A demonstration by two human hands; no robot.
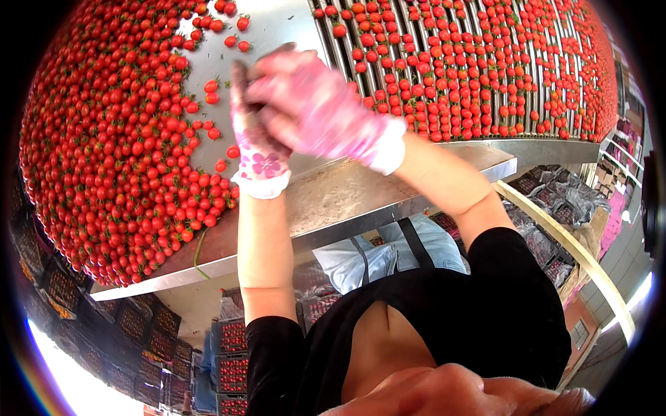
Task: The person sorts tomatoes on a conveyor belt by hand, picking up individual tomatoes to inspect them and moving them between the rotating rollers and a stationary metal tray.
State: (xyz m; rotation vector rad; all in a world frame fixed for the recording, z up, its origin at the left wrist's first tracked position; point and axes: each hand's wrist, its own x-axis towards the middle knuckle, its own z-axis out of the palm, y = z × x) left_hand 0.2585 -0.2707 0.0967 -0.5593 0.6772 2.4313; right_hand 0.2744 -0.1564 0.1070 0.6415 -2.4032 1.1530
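Note:
Both my hands wear pink floral gloves with white cuffs and meet over a metal sheet (pixel 274 28). My right hand (pixel 319 107) lies across my left hand (pixel 260 142), touching it; motion blurs the fingers of the right. The left stands nearly upright with dark, soiled fingertips, its other fingers partly hidden behind the right. I cannot make out anything held between them. Left of my hands spreads a large heap of red cherry tomatoes (pixel 118 139), some with green stems. A few loose tomatoes (pixel 211 86) lie on the sheet beside my left hand.
To the right, a roller conveyor (pixel 378 76) carries rows of tomatoes. A dusty ledge (pixel 333 197) with a metal edge runs between me and the sheet. Stacked crates of tomatoes (pixel 232 336) stand below on the left. A pale curved rail (pixel 569 236) passes at right.

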